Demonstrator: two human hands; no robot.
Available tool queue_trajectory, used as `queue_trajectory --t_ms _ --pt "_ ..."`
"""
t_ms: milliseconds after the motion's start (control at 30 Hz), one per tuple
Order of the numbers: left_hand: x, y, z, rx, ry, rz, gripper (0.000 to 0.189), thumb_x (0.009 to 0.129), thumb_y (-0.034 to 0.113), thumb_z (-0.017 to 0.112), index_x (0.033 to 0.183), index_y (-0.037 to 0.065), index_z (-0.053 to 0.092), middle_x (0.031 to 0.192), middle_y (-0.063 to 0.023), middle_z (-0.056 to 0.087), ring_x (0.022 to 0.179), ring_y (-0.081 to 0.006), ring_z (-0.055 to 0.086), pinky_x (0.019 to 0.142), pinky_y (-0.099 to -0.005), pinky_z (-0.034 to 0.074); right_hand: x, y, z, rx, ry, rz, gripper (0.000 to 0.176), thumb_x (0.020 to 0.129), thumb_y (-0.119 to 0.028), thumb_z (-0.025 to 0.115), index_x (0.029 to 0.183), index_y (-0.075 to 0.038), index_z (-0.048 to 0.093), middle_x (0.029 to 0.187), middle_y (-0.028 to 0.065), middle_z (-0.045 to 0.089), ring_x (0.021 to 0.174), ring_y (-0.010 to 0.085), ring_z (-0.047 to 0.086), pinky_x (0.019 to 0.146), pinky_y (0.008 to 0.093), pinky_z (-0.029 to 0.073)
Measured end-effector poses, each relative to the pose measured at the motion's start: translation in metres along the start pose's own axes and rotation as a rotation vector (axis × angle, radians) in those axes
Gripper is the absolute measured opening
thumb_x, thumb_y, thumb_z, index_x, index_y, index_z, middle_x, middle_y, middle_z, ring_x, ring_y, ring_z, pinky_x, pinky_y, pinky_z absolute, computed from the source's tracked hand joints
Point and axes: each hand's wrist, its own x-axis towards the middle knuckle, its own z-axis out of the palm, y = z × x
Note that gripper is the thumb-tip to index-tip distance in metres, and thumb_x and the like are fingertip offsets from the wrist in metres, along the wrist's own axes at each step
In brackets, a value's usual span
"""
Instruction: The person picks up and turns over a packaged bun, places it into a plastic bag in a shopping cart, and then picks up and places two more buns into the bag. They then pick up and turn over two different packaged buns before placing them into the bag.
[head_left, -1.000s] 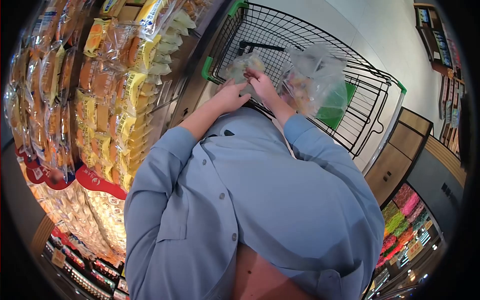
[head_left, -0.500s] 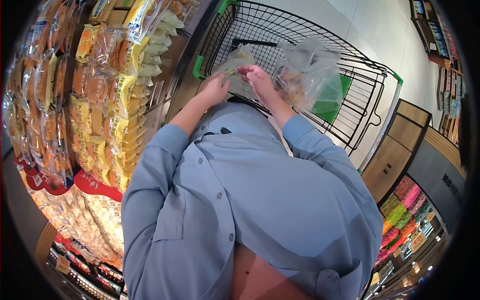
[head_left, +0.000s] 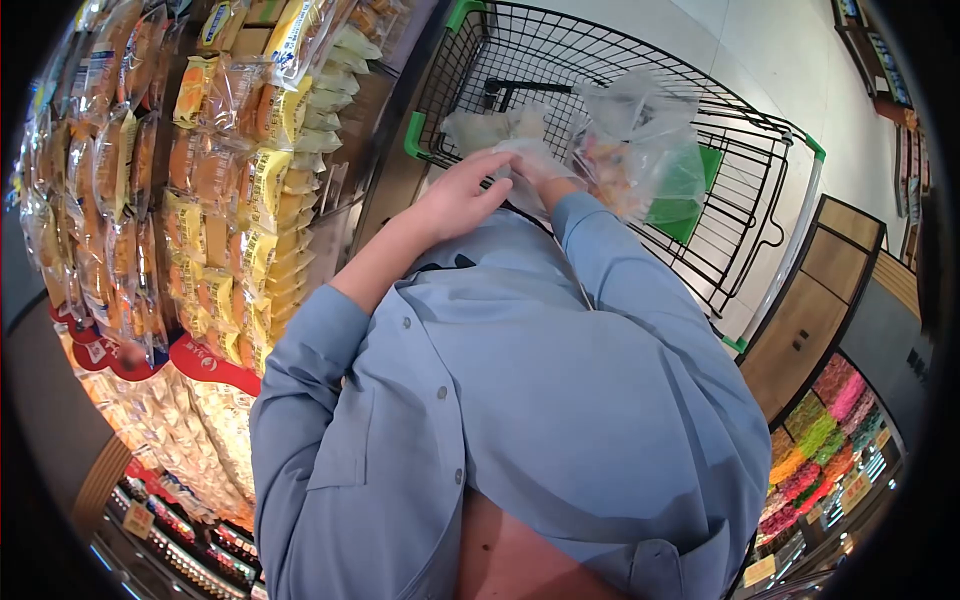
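Note:
A clear plastic bag [head_left: 480, 130] with pale, hard-to-make-out contents hangs at the near end of the shopping cart [head_left: 600, 55]. My left hand [head_left: 455, 203] has its fingers curled onto the gathered upper part of this bag, its thumb slightly apart. Close against its fingertips is my right hand [head_left: 550, 180], partly veiled by the thin plastic and closed on it; its fingers are mostly hidden. To the right, a second clear plastic bag [head_left: 635, 150] holds orange and reddish packaged items and rests by the green panel [head_left: 685, 200] of the cart.
On the left, a shelf display carries wrapped breads [head_left: 125, 150] and yellow-packaged cakes [head_left: 265, 200], edged by a red shelf strip [head_left: 215, 368]. A wooden cabinet [head_left: 800, 310] stands beyond the cart on the right. Colourful goods [head_left: 815, 440] lie farther behind it.
My hands have come together; the left has shifted right over the bag's gathered part, and plastic now covers much of the right. The view has shifted slightly, moving cart and shelf rightward.

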Motion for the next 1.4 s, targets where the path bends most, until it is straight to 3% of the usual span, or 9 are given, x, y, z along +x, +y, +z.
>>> queue_trajectory --t_ms 333,500,800,900,1033,1100,1233,1300,1400 --pt "-0.016 0.018 -0.003 -0.02 0.039 0.036 0.049 0.093 0.022 0.055 0.138 0.003 0.049 0.14 -0.0197 0.049 0.131 -0.0325 0.046 0.109 -0.0371 0.036 -0.024 -0.032 -0.001 0.532 0.038 0.214 0.037 0.089 -0.025 0.058 0.12 -0.006 0.064 0.121 0.017 0.064 0.112 0.0304 0.059 0.093 0.0378 0.046" --pt "-0.017 0.022 -0.003 -0.013 0.044 0.104 0.05 0.092 0.023 0.056 0.137 0.002 0.049 0.138 -0.0213 0.05 0.129 -0.0345 0.048 0.108 -0.0379 0.037 -0.023 -0.015 -0.005 0.337 0.119 0.08 0.034 0.085 -0.023 0.062 0.115 -0.007 0.066 0.115 0.0168 0.065 0.105 0.0308 0.062 0.089 0.0386 0.048" --pt "-0.025 0.023 -0.004 -0.035 0.07 0.076 0.049 0.093 0.02 0.056 0.137 0.0 0.05 0.14 -0.0189 0.049 0.132 -0.0319 0.045 0.111 -0.0381 0.034 0.022 0.029 -0.035 -0.607 0.412 -0.27 0.029 0.078 -0.018 0.068 0.106 -0.01 0.069 0.105 0.0165 0.068 0.091 0.0313 0.066 0.082 0.0402 0.051" --pt "-0.025 0.009 -0.001 -0.053 0.129 0.054 0.048 0.093 0.02 0.056 0.135 -0.002 0.05 0.139 -0.0198 0.05 0.131 -0.033 0.046 0.11 -0.0379 0.035 0.058 0.106 -0.017 -0.228 0.271 -0.194 0.031 0.076 -0.017 0.068 0.106 -0.009 0.069 0.106 0.0172 0.068 0.095 0.0347 0.064 0.084 0.0423 0.05" --pt "-0.019 -0.011 -0.004 0.026 0.208 0.055 0.048 0.091 0.02 0.057 0.132 -0.005 0.049 0.135 -0.0232 0.05 0.126 -0.0365 0.048 0.107 -0.0383 0.038 0.038 0.034 -0.027 -0.288 0.083 -0.127 0.022 0.089 -0.016 0.058 0.103 0.0 0.064 0.105 0.0203 0.067 0.097 0.0378 0.062 0.081 0.043 0.051" --pt "-0.012 -0.027 -0.004 0.044 0.241 0.028 0.046 0.091 0.021 0.058 0.127 -0.006 0.051 0.13 -0.0252 0.049 0.118 -0.0374 0.052 0.102 -0.0392 0.041 0.054 0.033 -0.022 -0.634 0.185 -0.279 0.025 0.086 -0.019 0.057 0.104 -0.006 0.069 0.105 0.0176 0.069 0.1 0.0382 0.062 0.086 0.0437 0.05" --pt "0.014 -0.061 0.0 0.142 0.283 -0.159 0.049 0.09 0.027 0.058 0.123 -0.009 0.05 0.121 -0.027 0.054 0.112 -0.0372 0.056 0.096 -0.0419 0.045 0.033 0.019 -0.012 -0.589 0.228 -0.374 0.025 0.091 -0.022 0.056 0.105 -0.003 0.065 0.096 0.0218 0.068 0.092 0.0375 0.065 0.081 0.0454 0.051" --pt "0.027 -0.084 0.004 0.233 0.21 -0.326 0.055 0.089 0.032 0.058 0.121 -0.012 0.048 0.115 -0.0297 0.057 0.1 -0.0377 0.062 0.086 -0.0435 0.051 0.022 -0.015 -0.01 -0.606 0.247 0.004 0.025 0.088 -0.024 0.059 0.104 -0.005 0.065 0.089 0.0217 0.068 0.088 0.0392 0.066 0.079 0.0474 0.051" --pt "0.027 -0.083 -0.003 0.135 0.153 -0.466 0.058 0.089 0.033 0.058 0.122 -0.013 0.047 0.113 -0.0315 0.059 0.091 -0.0385 0.066 0.077 -0.0431 0.055 0.015 -0.037 -0.015 -0.506 0.217 0.048 0.022 0.087 -0.025 0.058 0.098 -0.007 0.063 0.086 0.0207 0.069 0.082 0.041 0.066 0.076 0.0499 0.051"
